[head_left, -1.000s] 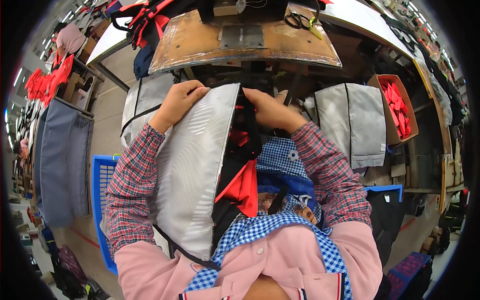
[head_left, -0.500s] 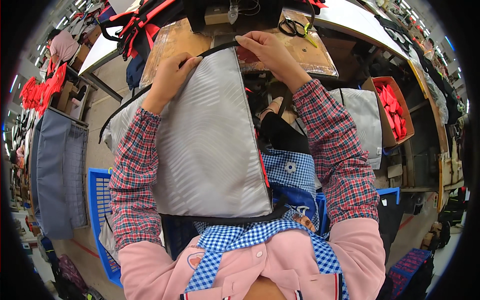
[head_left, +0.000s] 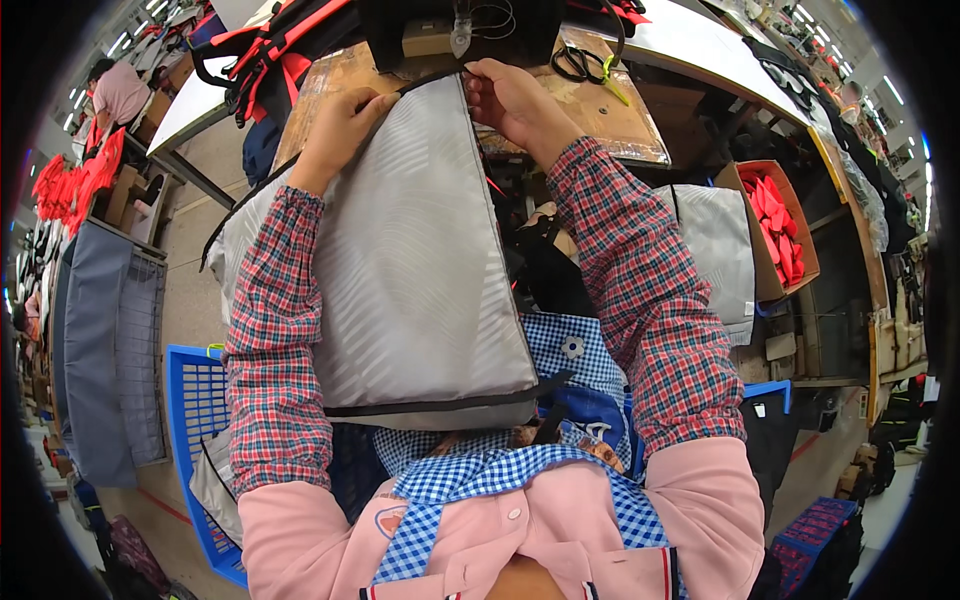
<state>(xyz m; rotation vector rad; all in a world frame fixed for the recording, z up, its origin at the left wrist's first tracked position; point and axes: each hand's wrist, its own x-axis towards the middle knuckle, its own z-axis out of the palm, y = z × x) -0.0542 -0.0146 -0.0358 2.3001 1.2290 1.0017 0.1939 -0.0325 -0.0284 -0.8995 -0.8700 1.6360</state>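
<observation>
A light grey patterned fabric panel [head_left: 415, 260] with black edging hangs from my two hands down toward my lap. My left hand [head_left: 345, 130] pinches its upper edge left of the sewing machine. At the upper right corner, my right hand [head_left: 515, 105] grips the black edging between thumb and fingers, close to the machine's dark body [head_left: 380, 35]. More grey fabric spreads out to the left behind my left forearm. Below the panel's lower edge, another grey layer shows.
Scissors [head_left: 590, 70] lie on the worn wooden machine table [head_left: 635, 125]. A cardboard box [head_left: 805, 195] of red pieces stands at right, beside another grey fabric piece [head_left: 715, 255]. A blue basket [head_left: 180, 400] is at lower left. A person [head_left: 120, 95] sits at far left.
My right hand has moved slightly left and its fingers are more curled under the edge. The panel's lower edge has risen a little, showing a grey layer beneath.
</observation>
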